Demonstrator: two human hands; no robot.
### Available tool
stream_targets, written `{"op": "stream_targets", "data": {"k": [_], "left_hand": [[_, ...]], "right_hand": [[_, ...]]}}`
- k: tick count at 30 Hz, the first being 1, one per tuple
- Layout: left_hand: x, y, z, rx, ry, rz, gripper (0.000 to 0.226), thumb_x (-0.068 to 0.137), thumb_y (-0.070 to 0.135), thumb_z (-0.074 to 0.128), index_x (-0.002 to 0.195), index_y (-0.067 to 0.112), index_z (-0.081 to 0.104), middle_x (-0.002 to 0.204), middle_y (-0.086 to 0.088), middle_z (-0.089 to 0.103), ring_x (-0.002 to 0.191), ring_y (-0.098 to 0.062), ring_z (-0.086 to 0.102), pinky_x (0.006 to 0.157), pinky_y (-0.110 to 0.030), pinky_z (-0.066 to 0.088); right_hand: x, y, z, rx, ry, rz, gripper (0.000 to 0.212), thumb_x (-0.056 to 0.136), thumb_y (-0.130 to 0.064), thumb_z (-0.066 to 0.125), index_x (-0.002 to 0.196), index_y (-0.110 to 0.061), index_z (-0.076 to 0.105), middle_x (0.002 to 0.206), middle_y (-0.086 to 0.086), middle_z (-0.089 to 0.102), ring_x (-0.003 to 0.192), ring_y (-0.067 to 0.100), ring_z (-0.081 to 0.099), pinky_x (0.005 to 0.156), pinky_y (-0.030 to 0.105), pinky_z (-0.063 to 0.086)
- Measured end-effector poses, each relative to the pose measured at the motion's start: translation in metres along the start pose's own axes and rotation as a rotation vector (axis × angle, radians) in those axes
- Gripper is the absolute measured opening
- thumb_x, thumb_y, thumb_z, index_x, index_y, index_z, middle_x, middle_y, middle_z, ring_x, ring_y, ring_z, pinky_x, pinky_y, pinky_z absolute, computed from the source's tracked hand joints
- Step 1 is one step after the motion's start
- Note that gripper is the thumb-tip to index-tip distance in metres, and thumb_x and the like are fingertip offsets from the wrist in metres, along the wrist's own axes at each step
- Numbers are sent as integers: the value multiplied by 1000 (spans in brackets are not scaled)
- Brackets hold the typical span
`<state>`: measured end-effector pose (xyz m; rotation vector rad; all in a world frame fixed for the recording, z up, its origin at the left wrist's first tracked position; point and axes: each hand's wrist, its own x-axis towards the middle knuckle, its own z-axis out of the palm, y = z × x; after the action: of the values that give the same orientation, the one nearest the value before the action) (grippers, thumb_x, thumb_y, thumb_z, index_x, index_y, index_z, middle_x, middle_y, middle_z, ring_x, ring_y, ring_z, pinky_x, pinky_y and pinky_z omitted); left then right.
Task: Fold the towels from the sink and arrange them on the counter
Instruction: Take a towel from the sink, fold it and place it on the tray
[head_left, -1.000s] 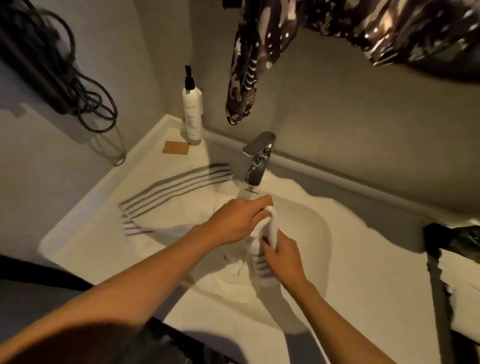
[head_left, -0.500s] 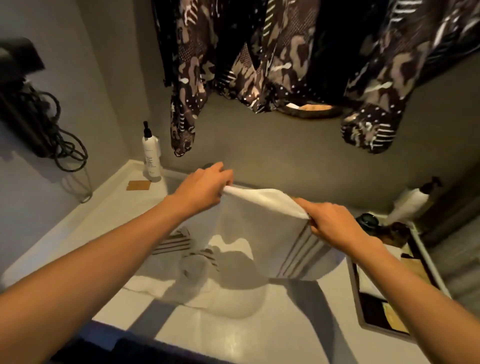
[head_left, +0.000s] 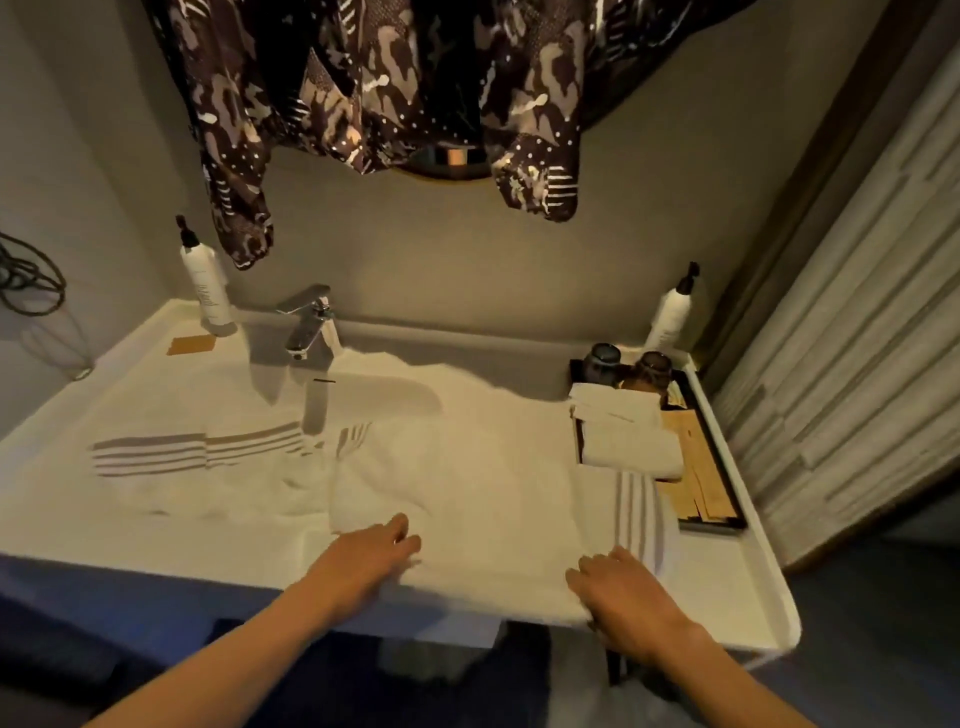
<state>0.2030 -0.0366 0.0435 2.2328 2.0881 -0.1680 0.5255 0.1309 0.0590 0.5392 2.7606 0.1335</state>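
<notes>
A white towel (head_left: 483, 499) with grey stripes at its right end lies spread flat on the counter (head_left: 727, 597), right of the sink. My left hand (head_left: 369, 558) rests on its near left edge, fingers curled at the hem. My right hand (head_left: 621, 587) lies on its near right corner by the stripes. A second striped white towel (head_left: 197, 467) lies over the sink area to the left. Two folded white towels (head_left: 623, 436) sit stacked on the dark tray.
A chrome faucet (head_left: 309, 325) stands behind the sink. Pump bottles stand at back left (head_left: 205, 280) and back right (head_left: 670, 312). A dark tray (head_left: 711, 483) holds two dark cups (head_left: 628, 366) and paper packets. Patterned clothing (head_left: 374, 88) hangs above.
The towel held up in the air between both hands has come down and now lies spread on the counter to the right. Both hands have dropped to its near edge.
</notes>
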Motion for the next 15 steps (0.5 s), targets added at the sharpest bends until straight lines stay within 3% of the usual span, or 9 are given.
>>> {"op": "stream_targets", "data": {"k": [2, 4, 6, 9, 13, 15], "left_hand": [[-5, -5, 11, 41, 59, -141, 46, 44, 1, 79, 73, 18, 48, 71, 1, 46, 47, -20, 46, 34, -31, 28], [-5, -19, -2, 47, 144, -236, 42, 37, -2, 80, 61, 16, 52, 63, -4, 51, 51, -28, 49, 40, -32, 31], [0, -34, -29, 23, 201, -296, 33, 42, 2, 82, 61, 14, 57, 67, -7, 58, 61, -33, 54, 47, -33, 34], [16, -48, -69, -110, 334, -389, 18, 67, 1, 71, 74, 13, 61, 81, -10, 63, 76, -35, 60, 55, -39, 46], [54, -66, -129, -87, 461, -304, 16, 75, -4, 63, 78, 11, 56, 81, -15, 62, 78, -36, 61, 60, -44, 50], [74, -70, -167, -49, 563, -268, 15, 78, -5, 60, 81, 8, 55, 82, -16, 60, 80, -36, 59, 61, -45, 47]], "right_hand": [[-11, -3, 5, 85, -43, 50, 37, 63, -26, 74, 97, -23, 60, 86, 4, 66, 76, 25, 65, 68, 36, 49], [-20, 2, 5, 152, -30, 86, 40, 84, -25, 58, 123, -20, 51, 108, 8, 64, 95, 30, 63, 79, 41, 48], [-27, 9, 0, 253, 56, 131, 42, 91, -42, 49, 130, -26, 42, 112, 4, 64, 96, 26, 65, 78, 37, 51], [-33, 30, -22, 268, 88, 172, 51, 84, -58, 28, 125, -31, 42, 108, 0, 68, 92, 23, 66, 70, 34, 50], [-36, 89, -78, 97, 129, 309, 47, 85, -34, 53, 128, -31, 38, 114, 1, 66, 99, 27, 65, 69, 34, 48], [-38, 112, -109, 54, 264, 432, 37, 83, -28, 62, 115, -28, 43, 107, 2, 66, 90, 29, 66, 63, 34, 50]]}}
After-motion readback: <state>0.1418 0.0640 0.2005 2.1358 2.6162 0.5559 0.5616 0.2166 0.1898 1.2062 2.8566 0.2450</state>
